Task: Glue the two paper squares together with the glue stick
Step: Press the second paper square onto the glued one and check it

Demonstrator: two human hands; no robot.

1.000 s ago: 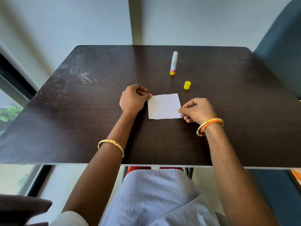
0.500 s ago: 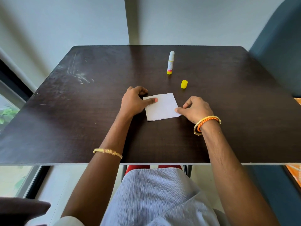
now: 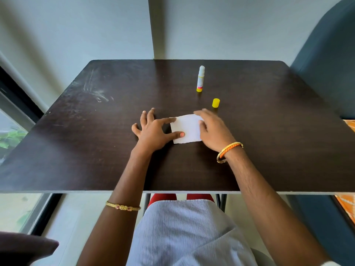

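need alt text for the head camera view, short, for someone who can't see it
Two bare hands press flat on a white paper square lying on a dark table: the left hand spread open at its left edge, the right hand over its right side. Beyond the paper stands an uncapped glue stick, its yellow cap standing apart, nearer the paper.

Looked like an office or study corner: dark laminate counter (image 3: 96, 131) pushed against a plain grey wall (image 3: 76, 25), floor-length window (image 3: 11, 131) at left with greenery outside, teal padded chair (image 3: 326, 64) at right.
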